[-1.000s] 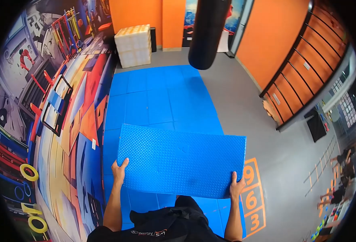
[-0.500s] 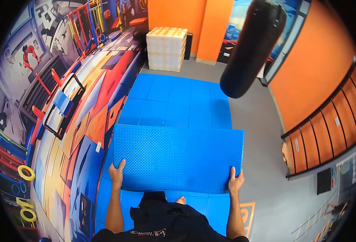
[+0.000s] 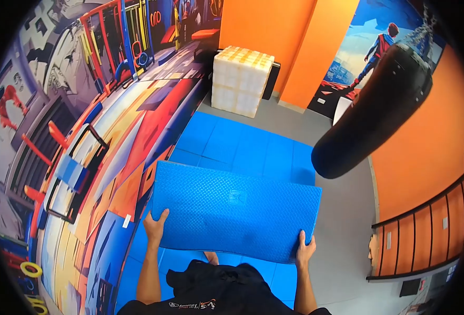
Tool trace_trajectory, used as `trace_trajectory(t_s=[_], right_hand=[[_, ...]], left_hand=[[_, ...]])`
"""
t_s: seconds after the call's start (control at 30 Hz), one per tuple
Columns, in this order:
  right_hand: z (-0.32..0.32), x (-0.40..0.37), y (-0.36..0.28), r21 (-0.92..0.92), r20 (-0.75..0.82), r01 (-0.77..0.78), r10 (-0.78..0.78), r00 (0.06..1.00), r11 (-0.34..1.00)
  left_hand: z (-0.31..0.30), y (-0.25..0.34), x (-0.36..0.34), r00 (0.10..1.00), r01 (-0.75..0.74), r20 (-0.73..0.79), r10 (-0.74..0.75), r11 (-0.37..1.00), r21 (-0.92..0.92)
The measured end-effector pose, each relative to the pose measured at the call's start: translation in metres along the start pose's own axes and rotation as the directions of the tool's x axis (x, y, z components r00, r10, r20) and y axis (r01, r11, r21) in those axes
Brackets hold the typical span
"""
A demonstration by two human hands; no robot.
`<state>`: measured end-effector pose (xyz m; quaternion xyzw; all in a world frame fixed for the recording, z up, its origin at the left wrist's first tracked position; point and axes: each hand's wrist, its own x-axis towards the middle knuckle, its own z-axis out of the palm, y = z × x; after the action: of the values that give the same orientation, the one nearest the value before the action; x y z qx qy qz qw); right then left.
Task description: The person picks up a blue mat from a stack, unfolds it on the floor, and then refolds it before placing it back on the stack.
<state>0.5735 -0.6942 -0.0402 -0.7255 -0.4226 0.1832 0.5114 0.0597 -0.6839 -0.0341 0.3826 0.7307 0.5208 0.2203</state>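
Observation:
I hold a large blue textured foam mat (image 3: 232, 210) flat in front of my waist, above the floor. My left hand (image 3: 156, 226) grips its near left corner, thumb on top. Its near right corner is gripped by my right hand (image 3: 305, 251). Below it, blue floor mats (image 3: 242, 147) lie side by side on the grey floor, stretching away from me. A bare foot (image 3: 211, 257) shows just under the mat's near edge.
A black punching bag (image 3: 374, 115) hangs on a chain to the right, over the floor mats' far right edge. A stack of white blocks (image 3: 241, 80) stands at the far end by an orange wall. A painted mural wall (image 3: 85, 131) runs along the left.
My view has swung left: the punching bag has shifted to the right and the mural wall fills more of the left. The mat stays held in both hands, now slightly tilted.

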Motion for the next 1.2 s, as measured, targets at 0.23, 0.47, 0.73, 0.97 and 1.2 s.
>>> trace_trajectory(t_s=[0.23, 0.47, 0.73, 0.97, 1.2], right_hand=[[0.086, 0.090, -0.039, 0.209, 0.200, -0.054, 0.012, 0.980, 0.976], [0.193, 0.235, -0.056, 0.121, 0.124, 0.005, -0.020, 0.992, 0.993], [0.311, 0.428, -0.096, 0.068, 0.118, 0.125, -0.132, 0.984, 0.990], [0.417, 0.545, -0.115, -0.070, 0.134, 0.241, -0.230, 0.964, 0.968], [0.547, 0.650, -0.151, -0.056, 0.097, 0.201, -0.195, 0.976, 0.978]], left_hand=[[0.087, 0.031, 0.135, 0.991, -0.132, -0.034, 0.132, 0.991, -0.005], [0.197, 0.064, 0.261, 0.984, -0.176, -0.026, 0.176, 0.984, 0.001], [0.311, 0.106, 0.405, 0.981, -0.143, -0.138, 0.138, 0.989, -0.030], [0.380, 0.117, 0.519, 0.997, 0.027, -0.071, -0.034, 0.995, -0.096], [0.454, 0.082, 0.685, 0.985, 0.168, 0.092, -0.146, 0.937, -0.306]])
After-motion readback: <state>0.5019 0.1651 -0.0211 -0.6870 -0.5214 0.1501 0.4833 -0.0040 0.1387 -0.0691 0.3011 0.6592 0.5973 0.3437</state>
